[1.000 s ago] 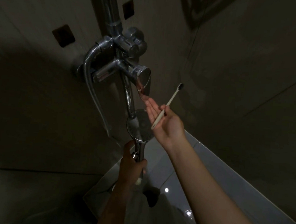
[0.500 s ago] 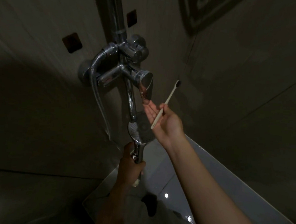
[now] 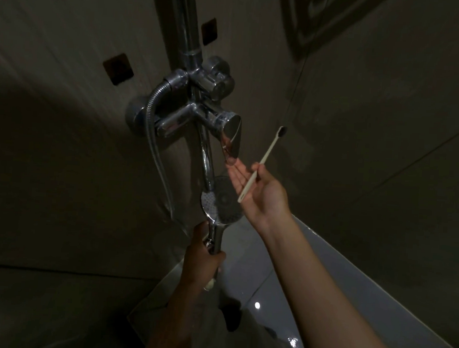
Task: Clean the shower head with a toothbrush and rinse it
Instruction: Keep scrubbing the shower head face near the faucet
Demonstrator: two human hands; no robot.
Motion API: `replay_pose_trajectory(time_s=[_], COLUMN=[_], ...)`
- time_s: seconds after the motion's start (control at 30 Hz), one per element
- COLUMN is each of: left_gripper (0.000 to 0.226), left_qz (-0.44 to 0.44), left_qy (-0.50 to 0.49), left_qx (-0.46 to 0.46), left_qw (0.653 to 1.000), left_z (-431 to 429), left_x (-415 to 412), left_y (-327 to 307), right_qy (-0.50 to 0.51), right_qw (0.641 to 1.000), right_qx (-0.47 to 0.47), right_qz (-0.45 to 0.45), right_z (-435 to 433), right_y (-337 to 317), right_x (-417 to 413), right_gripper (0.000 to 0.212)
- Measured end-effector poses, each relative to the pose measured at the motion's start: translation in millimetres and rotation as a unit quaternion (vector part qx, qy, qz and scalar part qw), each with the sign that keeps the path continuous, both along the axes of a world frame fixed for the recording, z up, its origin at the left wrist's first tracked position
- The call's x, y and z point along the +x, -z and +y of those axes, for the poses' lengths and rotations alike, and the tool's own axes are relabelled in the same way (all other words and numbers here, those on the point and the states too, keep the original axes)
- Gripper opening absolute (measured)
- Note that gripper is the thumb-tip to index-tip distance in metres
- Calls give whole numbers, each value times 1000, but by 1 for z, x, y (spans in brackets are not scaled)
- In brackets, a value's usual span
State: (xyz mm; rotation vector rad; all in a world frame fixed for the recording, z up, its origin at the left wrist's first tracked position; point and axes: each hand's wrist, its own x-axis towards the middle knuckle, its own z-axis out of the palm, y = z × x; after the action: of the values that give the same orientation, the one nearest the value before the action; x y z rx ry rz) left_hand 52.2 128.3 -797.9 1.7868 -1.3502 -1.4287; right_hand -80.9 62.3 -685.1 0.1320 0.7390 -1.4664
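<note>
- Fingers [image 3: 236,171] of our right hand [image 3: 262,195] lie spread, thumb pinning the toothbrush [image 3: 263,162]; our left hand [image 3: 203,261] grips the shower head [image 3: 222,200] by its handle, below the tap lever [image 3: 231,138].
- Dim tiled wall [image 3: 60,175]; white bathtub [image 3: 376,306] near right.
- We see no readable writing.

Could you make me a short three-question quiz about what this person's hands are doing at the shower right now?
1. True or false: the toothbrush bristles are pressed against the shower head.
2. Which hand grips the shower head's handle? A) left hand B) right hand C) both
3. Fill in: the right hand's fingertips reach up to the underside of the faucet ____.

Key
1. False. The bristle end points up and away towards the wall, clear of the shower head.
2. A. The right hand pinches the toothbrush with the thumb.
3. Lever. Whether the fingertips actually touch it is hard to tell in this dim light.
</note>
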Motion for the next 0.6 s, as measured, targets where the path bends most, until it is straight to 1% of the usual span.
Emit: replay_pose_trajectory(time_s=[0.13,0.27,0.43,0.6], left_gripper=[75,75,77,74], left_qz=[9,3,17,16], left_qy=[-5,-4,-35,-33], left_qx=[13,6,29,42], left_qw=[1000,1000,999,998], left_z=[1,1,0,1], left_x=[0,-1,0,-1], left_y=[6,6,10,10], right_qy=[0,-2,-3,3], right_qw=[1000,1000,1000,1000], right_qx=[1,3,10,20], right_qz=[6,8,11,16], right_z=[1,2,4,5], right_y=[0,-3,-7,-9], right_x=[-1,-1,-2,-3], right_gripper=[37,38,36,35])
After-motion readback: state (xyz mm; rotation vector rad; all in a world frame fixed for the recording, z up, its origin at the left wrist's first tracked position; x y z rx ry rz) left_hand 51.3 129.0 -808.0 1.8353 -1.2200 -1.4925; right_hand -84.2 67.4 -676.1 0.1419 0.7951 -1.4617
